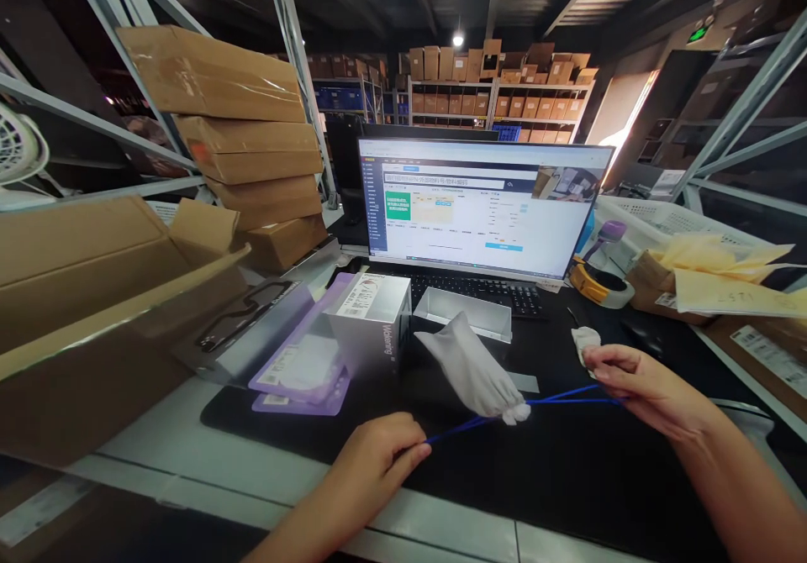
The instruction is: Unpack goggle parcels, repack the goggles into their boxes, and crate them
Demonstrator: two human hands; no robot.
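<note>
A grey drawstring pouch (pixel 470 365) lies on the black mat, its gathered mouth toward me. Blue cords (pixel 561 395) run from that mouth out to both sides. My left hand (pixel 382 458) is closed on the cord end at the left. On the right, my right hand (pixel 636 382) pinches the other cord, which is stretched fairly straight. Behind the pouch sits an open, shallow white box tray (pixel 466 315). To its left stands a grey-and-white product box (pixel 369 319) with a label on top. What fills the pouch is hidden.
Purple packages (pixel 303 370) lie left of the box. A monitor (pixel 479 210) and keyboard (pixel 517 294) stand behind. A yellow tape dispenser (pixel 596 286) and yellow papers (pixel 737 286) are at right. An open carton (pixel 94 294) and stacked cartons (pixel 252 143) crowd the left.
</note>
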